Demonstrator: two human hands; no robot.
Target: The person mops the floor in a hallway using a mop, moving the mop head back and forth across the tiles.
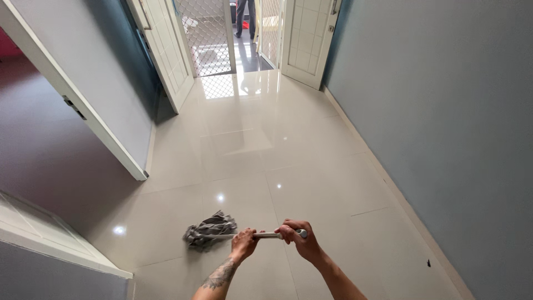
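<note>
Both my hands grip a light-coloured mop handle (270,235) low in the head view. My left hand (243,244) holds the shaft closer to the mop head. My right hand (296,236) wraps the handle's upper end. The grey stringy mop head (209,229) rests on the glossy cream floor tiles (261,155), just left of my hands.
A hallway with blue-grey walls (444,122) on both sides. White double doors (306,39) stand open at the far end, with a metal mesh gate (208,33) behind and a person's legs (244,16) beyond. An open white doorway frame (72,105) sits on the left.
</note>
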